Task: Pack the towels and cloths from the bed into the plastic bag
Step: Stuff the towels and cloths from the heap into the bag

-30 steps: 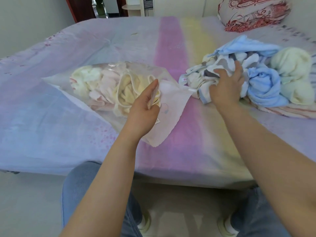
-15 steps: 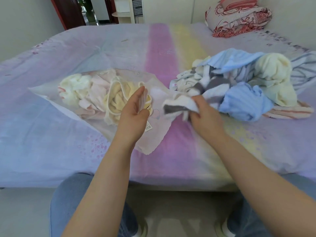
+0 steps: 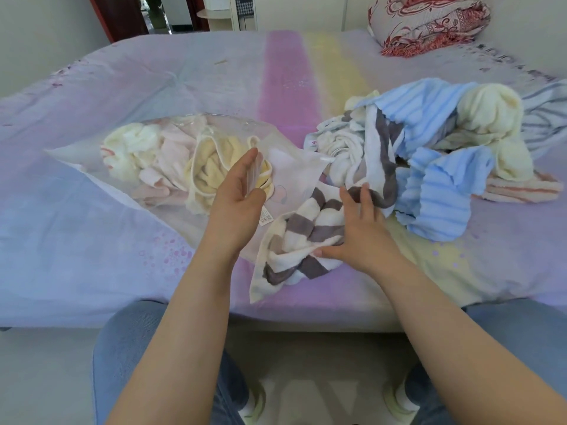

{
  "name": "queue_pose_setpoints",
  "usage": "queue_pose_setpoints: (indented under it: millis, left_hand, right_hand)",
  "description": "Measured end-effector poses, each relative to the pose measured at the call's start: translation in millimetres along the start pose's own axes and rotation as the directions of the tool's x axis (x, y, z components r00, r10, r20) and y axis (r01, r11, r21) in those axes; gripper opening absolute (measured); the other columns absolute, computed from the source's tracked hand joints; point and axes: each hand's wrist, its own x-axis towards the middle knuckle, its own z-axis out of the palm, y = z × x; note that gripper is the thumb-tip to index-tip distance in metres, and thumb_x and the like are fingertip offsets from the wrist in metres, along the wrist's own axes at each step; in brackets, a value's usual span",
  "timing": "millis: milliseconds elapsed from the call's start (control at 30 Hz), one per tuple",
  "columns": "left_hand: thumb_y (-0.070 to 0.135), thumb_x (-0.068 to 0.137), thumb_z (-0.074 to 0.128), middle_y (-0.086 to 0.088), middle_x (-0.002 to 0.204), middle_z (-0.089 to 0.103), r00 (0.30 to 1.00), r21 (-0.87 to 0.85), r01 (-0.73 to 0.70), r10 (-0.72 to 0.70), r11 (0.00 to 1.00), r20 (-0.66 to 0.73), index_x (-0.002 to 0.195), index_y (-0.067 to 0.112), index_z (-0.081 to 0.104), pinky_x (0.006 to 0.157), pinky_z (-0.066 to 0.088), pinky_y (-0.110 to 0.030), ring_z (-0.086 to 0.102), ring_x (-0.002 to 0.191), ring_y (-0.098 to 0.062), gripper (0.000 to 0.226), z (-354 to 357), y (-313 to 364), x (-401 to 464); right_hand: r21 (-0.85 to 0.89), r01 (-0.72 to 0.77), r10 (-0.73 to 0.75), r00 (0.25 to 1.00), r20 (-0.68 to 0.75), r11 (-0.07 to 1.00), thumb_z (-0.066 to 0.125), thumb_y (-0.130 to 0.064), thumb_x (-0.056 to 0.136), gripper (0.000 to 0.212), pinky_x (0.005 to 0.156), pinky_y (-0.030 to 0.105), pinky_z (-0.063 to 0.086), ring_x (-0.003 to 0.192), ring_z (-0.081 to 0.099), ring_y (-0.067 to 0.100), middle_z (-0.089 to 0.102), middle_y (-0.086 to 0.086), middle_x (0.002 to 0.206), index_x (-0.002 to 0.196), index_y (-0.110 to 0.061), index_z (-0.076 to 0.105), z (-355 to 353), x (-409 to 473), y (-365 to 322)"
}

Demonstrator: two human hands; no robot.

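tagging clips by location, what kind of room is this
Most likely a home bedroom: a wide bed under a pastel sheet, a folded patterned quilt at its far corner, and a doorway behind. Loose towels are piled on the bed.

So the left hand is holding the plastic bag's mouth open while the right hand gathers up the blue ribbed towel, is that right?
Not quite. In the head view the right hand is gathering the white and grey striped towel, not the blue ribbed towel, which lies untouched in the pile to the right. The left hand does hold the plastic bag by its mouth.
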Motion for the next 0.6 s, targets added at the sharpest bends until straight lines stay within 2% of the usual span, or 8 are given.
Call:
queue_pose_setpoints:
  millis: [67,133,200,267,333,467,533,600]
  left_hand:
    - [-0.010,0.089,0.041,0.004,0.153,0.039,1.000,-0.009,0.002,-0.002,1.000,0.001,0.147,0.018,0.037,0.118,0.028,-0.033,0.035,0.140,-0.003,0.064,1,0,0]
    - [-0.010,0.089,0.041,0.004,0.152,0.040,1.000,-0.017,0.005,-0.005,1.000,-0.001,0.147,0.018,0.037,0.118,0.029,-0.034,0.036,0.140,-0.004,0.065,1,0,-1]
    - [-0.011,0.089,0.041,0.003,0.152,0.039,1.000,-0.019,-0.002,0.002,1.000,0.001,0.147,0.018,0.037,0.118,0.029,-0.034,0.035,0.140,-0.004,0.065,1,1,-2]
    - [-0.011,0.089,0.041,0.003,0.153,0.038,1.000,-0.012,-0.012,0.013,1.000,0.006,0.147,0.018,0.035,0.119,0.028,-0.034,0.034,0.141,-0.004,0.065,1,2,-3]
    - [-0.011,0.089,0.040,0.004,0.154,0.036,1.000,-0.001,-0.021,0.021,1.000,0.010,0.148,0.018,0.034,0.119,0.027,-0.032,0.032,0.141,-0.003,0.065,-1,2,-3]
    - [-0.010,0.090,0.041,0.006,0.154,0.036,1.000,0.001,-0.027,0.027,1.000,0.013,0.148,0.020,0.033,0.119,0.026,-0.032,0.032,0.141,-0.001,0.066,-5,1,-3]
    - [-0.008,0.090,0.043,0.006,0.154,0.036,0.999,-0.014,-0.025,0.025,1.000,0.020,0.148,0.021,0.034,0.119,0.027,-0.033,0.032,0.140,-0.001,0.065,-5,0,-2]
    - [-0.002,0.092,0.047,0.008,0.154,0.036,0.999,-0.031,-0.035,0.036,0.999,0.025,0.148,0.022,0.034,0.119,0.028,-0.032,0.033,0.140,0.001,0.062,-5,1,-3]
  right_hand:
    - [-0.061,-0.068,0.072,0.995,0.069,0.996,0.070,-0.071,0.061,0.126,0.111,0.051,0.027,0.142,0.014,0.039,0.005,0.011,0.159,0.151,-0.027,-0.007,4,12,10]
    - [-0.098,-0.111,0.119,0.989,0.086,0.989,0.068,-0.072,0.063,0.114,0.106,0.048,0.033,0.136,0.027,0.037,0.027,0.015,0.148,0.149,-0.019,0.014,5,22,12]
    - [-0.107,-0.122,0.131,0.988,0.078,0.987,0.066,-0.064,0.071,0.077,0.097,0.043,0.041,0.124,0.042,0.035,0.045,0.014,0.132,0.126,-0.015,0.044,3,34,10]
    - [-0.065,-0.115,0.119,0.990,0.076,0.991,0.064,-0.051,0.078,0.040,0.086,0.039,0.047,0.110,0.053,0.035,0.058,0.013,0.116,0.096,-0.016,0.054,-2,42,7]
    - [0.063,-0.120,0.118,0.992,0.037,0.991,0.064,-0.040,0.080,0.025,0.081,0.036,0.046,0.108,0.055,0.035,0.060,0.013,0.111,0.086,-0.016,0.058,-2,44,9]
    - [0.266,-0.110,0.160,0.972,-0.174,0.958,0.060,-0.030,0.086,0.025,0.095,0.037,0.037,0.127,0.040,0.034,0.044,0.012,0.137,0.103,-0.012,0.062,1,27,10]
    - [0.374,-0.042,0.157,0.946,-0.282,0.926,0.058,-0.022,0.086,0.017,0.076,0.035,0.040,0.101,0.055,0.031,0.059,0.008,0.100,0.092,-0.006,0.055,-2,18,5]
    - [0.522,0.065,0.152,0.920,-0.362,0.850,0.056,-0.013,0.086,0.012,0.059,0.028,0.035,0.075,0.050,0.022,0.046,-0.005,0.070,0.083,-0.009,0.044,-14,8,-11]
